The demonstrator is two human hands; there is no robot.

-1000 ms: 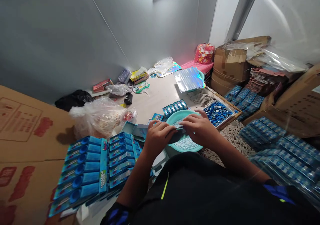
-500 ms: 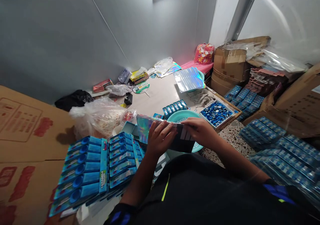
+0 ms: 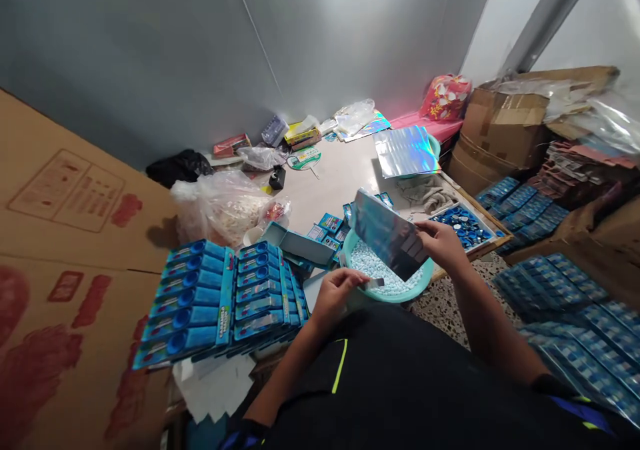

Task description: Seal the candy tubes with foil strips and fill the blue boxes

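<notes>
Holographic foil sheet now gripped by right hand alone, above teal basin, left hand pinching small grey strip

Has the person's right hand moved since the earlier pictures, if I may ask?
Yes: the right hand moved rightward, from over the teal basin to beyond its right rim.

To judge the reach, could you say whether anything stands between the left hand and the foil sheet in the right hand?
Nothing visible does: the left hand, at the teal basin's rim, sits below the foil sheet in the right hand.
</notes>
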